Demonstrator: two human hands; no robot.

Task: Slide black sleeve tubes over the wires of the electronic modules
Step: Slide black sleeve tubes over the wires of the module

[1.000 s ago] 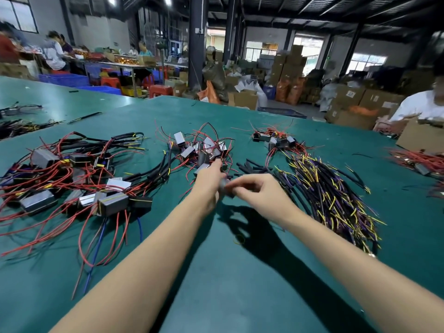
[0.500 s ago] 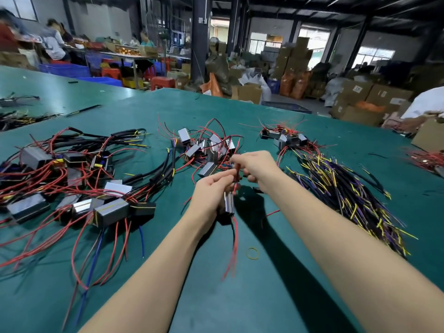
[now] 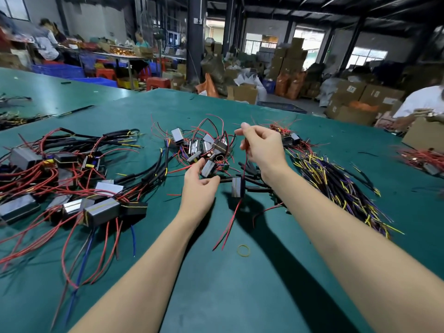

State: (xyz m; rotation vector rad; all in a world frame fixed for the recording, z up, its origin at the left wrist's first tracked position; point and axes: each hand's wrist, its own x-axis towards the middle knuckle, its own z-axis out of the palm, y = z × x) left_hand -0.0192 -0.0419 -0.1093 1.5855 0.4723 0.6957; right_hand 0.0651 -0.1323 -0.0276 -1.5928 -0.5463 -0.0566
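Note:
My right hand (image 3: 262, 150) is raised above the green table (image 3: 240, 284) and pinches thin red wires. A small grey and black module (image 3: 237, 187) hangs from those wires, its other red leads trailing down onto the mat. My left hand (image 3: 198, 188) hovers just left of the module, fingers relaxed and holding nothing. Black sleeve tubes (image 3: 252, 173) lie behind the module, partly hidden by my right wrist. A heap of bare-wired modules (image 3: 204, 147) sits beyond my hands. Modules with sleeved wires (image 3: 72, 179) are piled at the left.
A long bundle of black, yellow and purple wires (image 3: 336, 186) stretches along the right. A yellow rubber band (image 3: 243, 250) lies on the mat near me. Another person (image 3: 422, 104) works at a cardboard box (image 3: 425, 137) at the far right. Boxes and crates fill the floor behind.
My right hand has lifted up and right, pulling the red wires so the module dangles. My left hand has let go of the module and dropped back to its left.

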